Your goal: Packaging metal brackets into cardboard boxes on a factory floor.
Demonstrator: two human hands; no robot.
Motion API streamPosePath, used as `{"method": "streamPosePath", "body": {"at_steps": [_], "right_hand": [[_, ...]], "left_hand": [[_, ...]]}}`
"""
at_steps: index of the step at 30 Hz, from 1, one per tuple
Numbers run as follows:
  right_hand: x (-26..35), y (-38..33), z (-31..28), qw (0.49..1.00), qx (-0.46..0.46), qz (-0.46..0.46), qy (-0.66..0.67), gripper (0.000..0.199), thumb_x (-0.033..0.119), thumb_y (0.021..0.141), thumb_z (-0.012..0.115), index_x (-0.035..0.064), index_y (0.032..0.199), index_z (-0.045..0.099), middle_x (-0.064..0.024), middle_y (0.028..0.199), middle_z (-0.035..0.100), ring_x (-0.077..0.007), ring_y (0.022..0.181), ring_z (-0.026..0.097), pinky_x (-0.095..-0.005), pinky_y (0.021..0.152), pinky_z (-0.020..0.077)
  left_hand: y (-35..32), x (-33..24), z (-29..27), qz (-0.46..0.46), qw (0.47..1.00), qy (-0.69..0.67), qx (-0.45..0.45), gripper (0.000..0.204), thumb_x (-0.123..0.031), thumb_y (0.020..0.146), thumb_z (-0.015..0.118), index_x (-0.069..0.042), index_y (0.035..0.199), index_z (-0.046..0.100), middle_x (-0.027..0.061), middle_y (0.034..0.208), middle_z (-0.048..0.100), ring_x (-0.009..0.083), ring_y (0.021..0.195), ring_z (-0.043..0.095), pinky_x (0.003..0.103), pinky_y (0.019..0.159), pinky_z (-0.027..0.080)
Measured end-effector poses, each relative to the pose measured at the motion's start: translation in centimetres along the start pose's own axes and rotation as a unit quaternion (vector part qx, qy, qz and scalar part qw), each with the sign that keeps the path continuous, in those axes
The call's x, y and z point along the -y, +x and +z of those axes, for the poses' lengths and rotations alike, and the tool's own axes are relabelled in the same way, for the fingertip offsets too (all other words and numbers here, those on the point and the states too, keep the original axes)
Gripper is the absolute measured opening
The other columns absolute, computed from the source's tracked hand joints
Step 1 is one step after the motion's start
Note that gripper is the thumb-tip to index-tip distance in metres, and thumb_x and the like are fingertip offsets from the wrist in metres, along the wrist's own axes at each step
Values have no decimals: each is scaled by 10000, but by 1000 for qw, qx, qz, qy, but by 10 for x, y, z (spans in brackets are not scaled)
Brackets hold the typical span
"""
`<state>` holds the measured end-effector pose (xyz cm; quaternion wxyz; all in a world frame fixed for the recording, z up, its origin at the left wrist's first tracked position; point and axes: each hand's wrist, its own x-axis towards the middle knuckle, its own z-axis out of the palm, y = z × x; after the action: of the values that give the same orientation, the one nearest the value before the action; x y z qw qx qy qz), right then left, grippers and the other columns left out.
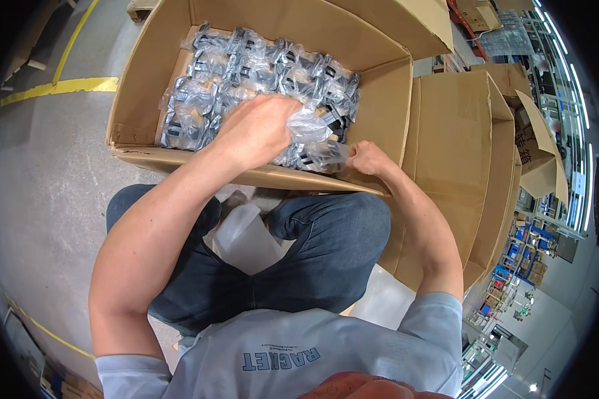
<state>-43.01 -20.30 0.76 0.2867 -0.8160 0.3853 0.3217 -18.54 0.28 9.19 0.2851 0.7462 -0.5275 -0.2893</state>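
Note:
A large open cardboard box [140, 96] stands in front of my knees, holding rows of black parts wrapped in clear plastic bags [209, 86]. Over the middle of the box, my left hand [259, 130] is closed on crumpled clear plastic [306, 125]. My right hand [369, 158] pinches clear plastic [331, 153] close to the near right corner. Between the two hands a black part [336, 121] shows partly uncovered by the film. Whether both hands grip the same bag cannot be made out, and my left fingertips are hidden behind the hand.
Another large cardboard box [446, 139] adjoins on the right, with further cartons [542, 149] beyond it. White sheet material [246, 233] lies between my legs. Yellow tape [80, 86] marks the grey floor at the left, and a wooden pallet corner [140, 8] shows at the far left.

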Motion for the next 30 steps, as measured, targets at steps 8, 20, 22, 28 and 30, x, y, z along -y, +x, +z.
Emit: {"method": "streamPosePath", "body": {"at_steps": [8, 20, 22, 28, 30], "right_hand": [[-3, 5, -8, 994, 56, 23, -91, 185, 192, 757, 612, 14, 772, 657, -156, 744, 687, -332, 694, 639, -408, 676, 530], [-8, 59, 38, 979, -166, -29, -116, 264, 237, 841, 615, -8, 880, 707, -206, 898, 716, -401, 862, 686, -476, 755, 552], [-17, 67, 42, 979, -138, -29, -150, 249, 240, 843, 615, 13, 914, 688, -204, 883, 712, -408, 856, 681, -474, 759, 544], [-15, 74, 43, 978, -103, -58, -171, 233, 235, 843, 614, 34, 944, 677, -188, 880, 711, -408, 853, 674, -462, 764, 533], [-8, 71, 41, 979, -98, -76, -163, 229, 229, 841, 614, 35, 941, 683, -180, 888, 713, -403, 854, 673, -456, 766, 531]], "left_hand": [[2, 2, 4, 12, 1000, -8, 5, 257, -5, 772, 485, 32, 978, 635, 190, 1035, 671, 388, 909, 646, 469, 849, 520], [3, 5, 0, -12, 1000, -4, 2, 253, -10, 788, 478, 20, 978, 642, 182, 1044, 670, 376, 937, 647, 466, 866, 516], [3, 6, 4, -6, 1000, 3, 1, 258, -11, 790, 476, 17, 983, 645, 179, 1051, 670, 372, 947, 646, 462, 874, 515], [7, 5, 2, -12, 1000, 15, 23, 267, -12, 794, 475, 11, 995, 650, 173, 1068, 672, 364, 970, 644, 456, 891, 513], [7, 5, 3, -15, 999, 17, 31, 269, -12, 794, 475, 11, 997, 650, 172, 1072, 672, 363, 975, 643, 455, 894, 512]]}}
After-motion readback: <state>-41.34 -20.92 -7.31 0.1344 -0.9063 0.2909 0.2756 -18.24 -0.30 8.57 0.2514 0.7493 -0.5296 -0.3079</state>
